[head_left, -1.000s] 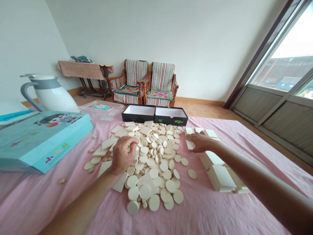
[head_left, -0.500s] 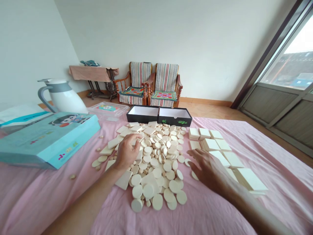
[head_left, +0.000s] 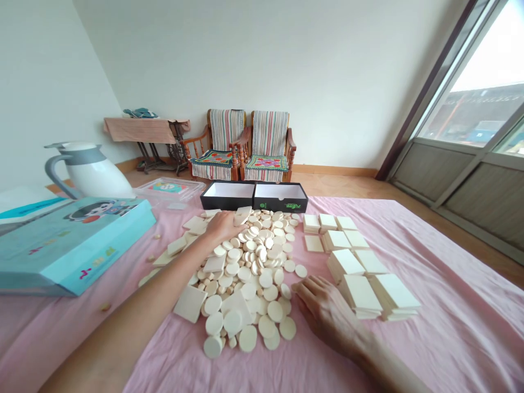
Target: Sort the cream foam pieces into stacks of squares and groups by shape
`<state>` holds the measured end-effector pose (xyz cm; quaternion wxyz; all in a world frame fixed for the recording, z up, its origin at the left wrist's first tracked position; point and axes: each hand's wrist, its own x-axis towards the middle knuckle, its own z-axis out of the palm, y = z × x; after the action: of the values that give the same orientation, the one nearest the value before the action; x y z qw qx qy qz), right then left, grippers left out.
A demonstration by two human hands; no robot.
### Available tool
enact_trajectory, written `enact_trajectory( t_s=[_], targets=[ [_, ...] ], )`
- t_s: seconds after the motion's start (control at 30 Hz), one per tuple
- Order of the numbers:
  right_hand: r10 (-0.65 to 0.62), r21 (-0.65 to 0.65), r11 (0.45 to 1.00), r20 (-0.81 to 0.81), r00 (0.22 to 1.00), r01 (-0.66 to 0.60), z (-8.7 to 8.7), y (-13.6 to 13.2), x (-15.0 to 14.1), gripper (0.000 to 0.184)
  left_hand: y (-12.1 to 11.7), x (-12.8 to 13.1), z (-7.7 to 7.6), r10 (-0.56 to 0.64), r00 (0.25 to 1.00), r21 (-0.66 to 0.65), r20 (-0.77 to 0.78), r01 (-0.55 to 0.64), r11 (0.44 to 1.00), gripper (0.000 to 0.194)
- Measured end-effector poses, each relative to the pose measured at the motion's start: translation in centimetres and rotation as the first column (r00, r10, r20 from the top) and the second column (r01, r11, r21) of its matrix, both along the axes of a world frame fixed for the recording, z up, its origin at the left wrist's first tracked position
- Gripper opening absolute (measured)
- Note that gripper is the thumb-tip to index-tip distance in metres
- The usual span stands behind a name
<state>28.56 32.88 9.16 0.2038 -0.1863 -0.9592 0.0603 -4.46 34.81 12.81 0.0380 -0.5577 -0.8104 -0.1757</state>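
A large heap of cream round discs (head_left: 254,278), probably wood or foam, lies mixed with flat square tiles (head_left: 189,303) on the bed. My left hand (head_left: 223,226) reaches over the far end of the heap, its fingertips beside a square tile (head_left: 242,215). Whether it holds anything is hidden. My right hand (head_left: 323,311) rests on the pink sheet at the heap's near right side, fingers spread, next to several discs and holding nothing. Stacks of square tiles (head_left: 352,278) stand in rows to the right of that hand.
An open black box in two halves (head_left: 254,196) stands behind the heap on the pink bedsheet (head_left: 442,305). To the left lie a large blue printed box (head_left: 69,245) and a white jug (head_left: 92,174), with a clear plastic case (head_left: 170,191) behind. Several loose discs lie near the blue box.
My right hand has drawn back from the tile stacks towards the near side of the heap. My left hand has moved further across the heap towards the black box.
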Motion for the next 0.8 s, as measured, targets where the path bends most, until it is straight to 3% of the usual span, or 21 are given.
enact_trajectory(
  t_s=[0.17, 0.3, 0.37, 0.47, 0.63, 0.8],
  targets=[
    [-0.01, 0.0, 1.0, -0.023, 1.0, 0.01, 0.2, -0.1, 0.1, 0.021, 1.5, -0.5, -0.1, 0.099, 0.995, -0.072, 0.025, -0.097, 0.993, 0.028],
    [-0.005, -0.016, 1.0, -0.067, 0.998, 0.004, 0.6, -0.2, 0.2, 0.021, 1.5, 0.0, 0.9, 0.089, 0.995, -0.021, 0.039, -0.088, 0.996, 0.035],
    [-0.014, -0.034, 0.999, -0.11, 0.994, 0.01, 0.9, -0.3, 0.3, 0.02, 1.5, 1.5, 1.4, 0.018, 0.999, 0.034, 0.045, -0.02, 0.999, 0.047],
    [-0.006, -0.036, 0.999, -0.191, 0.981, 0.0, 1.2, -0.3, 0.7, 0.018, 1.9, 5.4, 1.7, -0.18, 0.981, 0.069, 0.077, 0.175, 0.982, 0.054],
    [-0.034, -0.01, 0.999, -0.358, 0.933, 0.032, 1.3, 0.1, 1.3, 0.022, 4.3, 12.9, 0.4, -0.491, 0.866, 0.038, 0.093, 0.49, 0.871, 0.059],
    [-0.057, 0.006, 0.998, -0.418, 0.907, 0.065, 1.5, 0.7, 1.6, 0.024, 7.4, 16.6, -1.6, -0.546, 0.835, -0.004, 0.067, 0.547, 0.837, 0.045]
  ],
)
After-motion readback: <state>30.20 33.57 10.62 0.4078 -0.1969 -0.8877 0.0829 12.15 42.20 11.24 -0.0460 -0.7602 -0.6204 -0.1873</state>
